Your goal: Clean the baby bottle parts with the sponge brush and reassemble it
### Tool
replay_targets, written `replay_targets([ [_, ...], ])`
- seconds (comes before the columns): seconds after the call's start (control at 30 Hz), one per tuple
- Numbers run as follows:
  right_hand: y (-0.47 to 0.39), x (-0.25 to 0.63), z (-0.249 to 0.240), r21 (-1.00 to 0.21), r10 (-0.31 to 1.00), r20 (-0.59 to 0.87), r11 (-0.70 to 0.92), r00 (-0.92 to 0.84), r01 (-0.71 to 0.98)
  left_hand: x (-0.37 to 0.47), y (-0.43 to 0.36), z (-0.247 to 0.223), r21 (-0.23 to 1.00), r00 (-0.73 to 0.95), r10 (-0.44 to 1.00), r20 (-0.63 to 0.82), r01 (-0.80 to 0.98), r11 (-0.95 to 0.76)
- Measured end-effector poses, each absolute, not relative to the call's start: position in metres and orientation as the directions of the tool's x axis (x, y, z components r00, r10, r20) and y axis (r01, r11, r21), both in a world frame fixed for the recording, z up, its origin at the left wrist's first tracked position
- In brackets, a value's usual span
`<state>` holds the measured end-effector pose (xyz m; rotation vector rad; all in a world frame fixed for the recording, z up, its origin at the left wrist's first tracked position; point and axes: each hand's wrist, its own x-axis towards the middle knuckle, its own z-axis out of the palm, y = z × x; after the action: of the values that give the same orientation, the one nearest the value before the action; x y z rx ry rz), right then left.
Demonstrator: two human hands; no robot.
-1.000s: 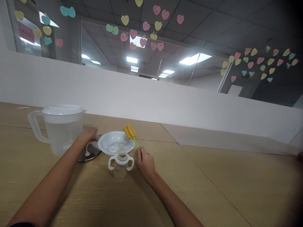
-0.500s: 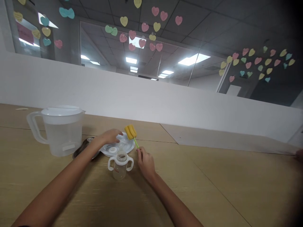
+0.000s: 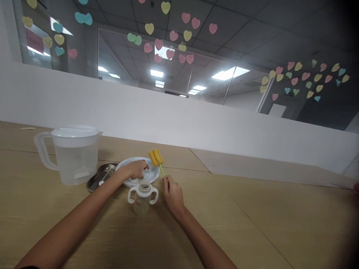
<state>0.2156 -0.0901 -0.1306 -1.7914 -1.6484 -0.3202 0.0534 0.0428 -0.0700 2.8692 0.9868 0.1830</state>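
Note:
My right hand (image 3: 173, 194) is closed on the green handle of a brush with a yellow sponge head (image 3: 156, 157), held up right of the plate. My left hand (image 3: 137, 169) is over the white plate (image 3: 154, 175), fingers bent and somewhat apart; small clear and white parts lie on the plate, partly hidden by the hand. In front of the plate stands a clear bottle (image 3: 141, 203) with two white handles, its neck uncovered. A metal tray (image 3: 94, 183) with a thin clear and white item sits left of the plate, partly behind my left forearm.
A large clear jug (image 3: 77, 160) with a white lid stands at the left, behind the tray. A low white wall (image 3: 179, 123) runs along the back of the table, below glass with heart-shaped notes. Something dark and blurred shows at the far right edge.
My left hand has moved slightly right and lower over the plate, and its forearm uncovers more of the metal tray. My right hand still holds the brush in nearly the same place.

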Motion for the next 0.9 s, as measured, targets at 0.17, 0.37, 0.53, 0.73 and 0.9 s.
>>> replay_targets([
  [0.17, -0.090, 0.216, -0.130, -0.311, 0.788, 0.596, 0.046, 0.158, 0.949, 0.049, 0.043, -0.065, 0.152, 0.750, 0.658, 0.060, 0.645, -0.749],
  [0.37, -0.089, 0.216, -0.131, -0.307, 0.776, 0.614, 0.067, 0.144, 0.950, 0.041, 0.047, -0.060, 0.190, 0.737, 0.675, 0.028, 0.659, -0.727],
  [0.53, -0.090, 0.216, -0.131, -0.296, 0.764, 0.631, 0.077, 0.135, 0.952, 0.037, 0.051, -0.061, 0.180, 0.723, 0.691, 0.005, 0.679, -0.712],
  [0.73, -0.090, 0.216, -0.130, -0.295, 0.762, 0.635, 0.083, 0.130, 0.952, 0.033, 0.058, -0.067, 0.184, 0.720, 0.692, 0.053, 0.674, -0.716],
  [0.9, -0.089, 0.216, -0.130, -0.281, 0.772, 0.623, 0.069, 0.127, 0.957, 0.032, 0.062, -0.069, 0.201, 0.731, 0.680, 0.052, 0.660, -0.724],
])
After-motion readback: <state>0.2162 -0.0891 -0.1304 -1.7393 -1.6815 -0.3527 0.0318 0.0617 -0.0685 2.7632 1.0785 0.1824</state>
